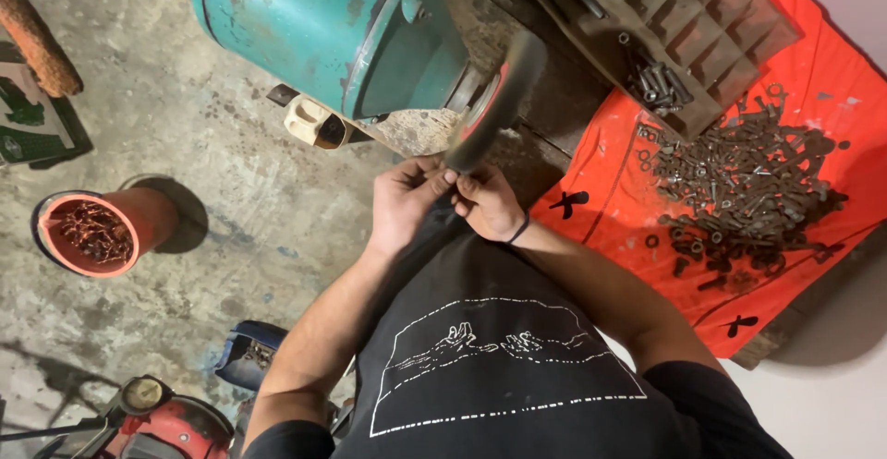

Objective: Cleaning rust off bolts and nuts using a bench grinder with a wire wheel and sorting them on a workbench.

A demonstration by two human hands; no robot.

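— How many hands are at the wheel?

— Two. The left hand and right hand are pinched together on one small piece, too small to tell, held against the one grinding wheel of the green machine.

— And around them?

— One orange cloth carrying one heap of bolts, one tray, one orange bucket on the floor.

I am counting from the one teal motor: one grinding wheel is spinning at its right end, and my two hands, left hand and right hand, are meeting just below it. One orange cloth is lying to its right, carrying one heap of bolts too many to count and one compartment tray. One orange pot is standing to its lower left.
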